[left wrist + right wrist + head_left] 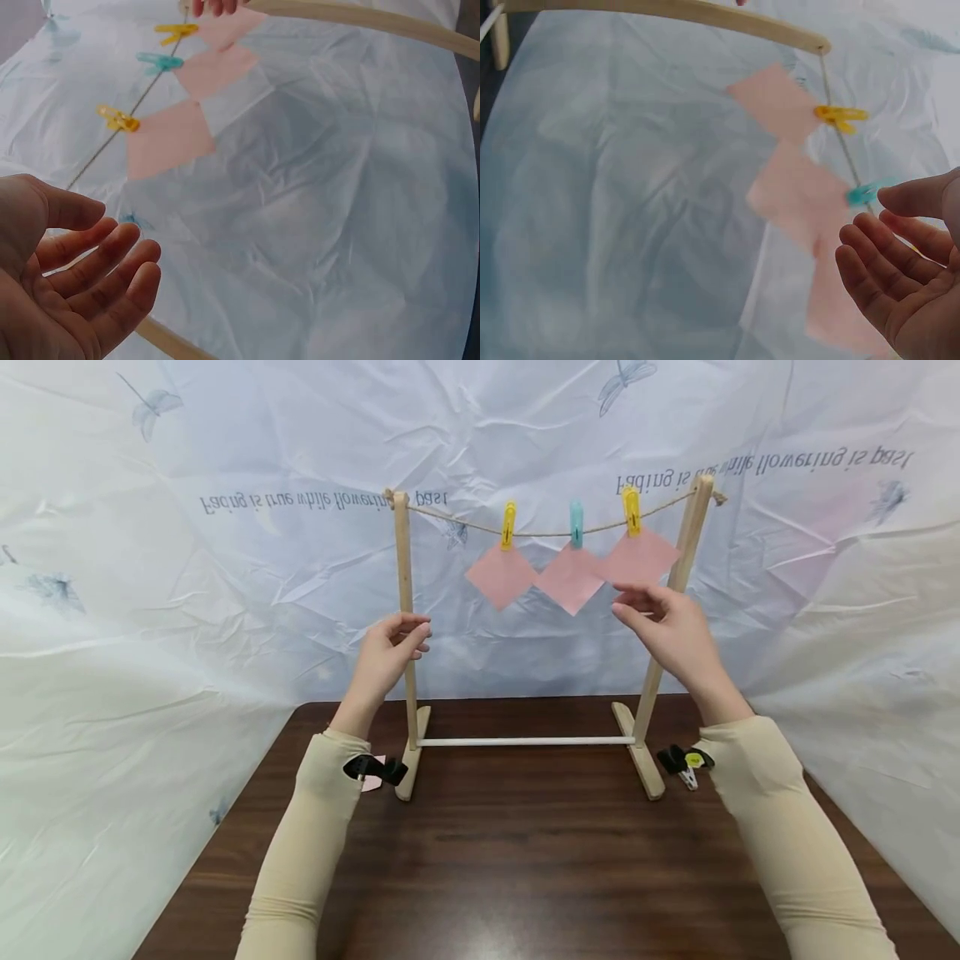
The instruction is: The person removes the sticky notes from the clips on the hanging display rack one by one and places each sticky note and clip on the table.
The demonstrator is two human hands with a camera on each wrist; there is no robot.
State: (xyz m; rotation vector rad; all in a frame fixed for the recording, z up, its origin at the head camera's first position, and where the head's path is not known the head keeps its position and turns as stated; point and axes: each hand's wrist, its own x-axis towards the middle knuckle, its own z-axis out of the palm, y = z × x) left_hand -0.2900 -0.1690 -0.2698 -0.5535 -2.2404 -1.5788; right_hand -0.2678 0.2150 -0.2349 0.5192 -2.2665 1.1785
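Note:
Three pink paper squares hang from a sagging twine [543,534]. A yellow clothespin [508,525] holds the left square [501,577], a blue clothespin [576,523] the middle one [572,581], and another yellow clothespin [632,512] the right one [641,558]. My right hand [671,627] is just below the right square, fingers loosely bent with nothing between them. Beside the left post [405,560] my left hand [390,652] hovers, its fingers relaxed and holding nothing. The left wrist view shows that hand [90,277] with thumb and fingers apart.
The wooden frame stands on two feet joined by a white bar [525,742] on the dark brown table [487,843]. Pink paper [372,774] lies near the left foot, partly hidden by the wrist strap. A clothespin [688,777] shows beside the right wrist. Patterned white sheeting hangs behind.

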